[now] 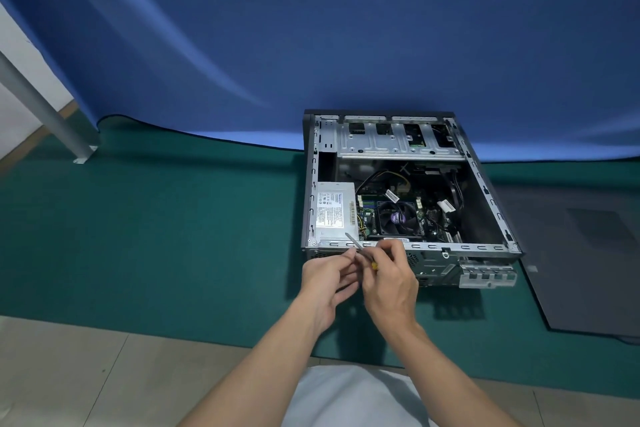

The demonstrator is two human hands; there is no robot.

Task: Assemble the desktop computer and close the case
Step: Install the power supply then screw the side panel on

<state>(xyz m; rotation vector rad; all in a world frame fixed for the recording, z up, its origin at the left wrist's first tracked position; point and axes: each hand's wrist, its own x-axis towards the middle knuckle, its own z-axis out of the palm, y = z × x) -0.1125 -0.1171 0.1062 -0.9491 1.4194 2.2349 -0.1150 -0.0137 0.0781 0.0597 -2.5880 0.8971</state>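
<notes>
An open desktop case (491, 198) lies on its side on a green mat (156, 239). Inside it I see the silver power supply (335, 210), a black CPU fan (398, 217) on the motherboard, and a metal drive cage (391, 142) at the far end. My right hand (389, 279) grips a screwdriver (355, 241) with a yellow handle, its shaft pointing up and left over the case's near edge. My left hand (329, 276) meets it, fingertips pinching at the shaft; whether they hold a screw is hidden.
The dark grey side panel (585, 263) lies flat on the mat to the right of the case. A blue partition (311, 55) stands behind. A grey metal leg (45, 107) slants at far left. Tiled floor (86, 374) lies nearest me.
</notes>
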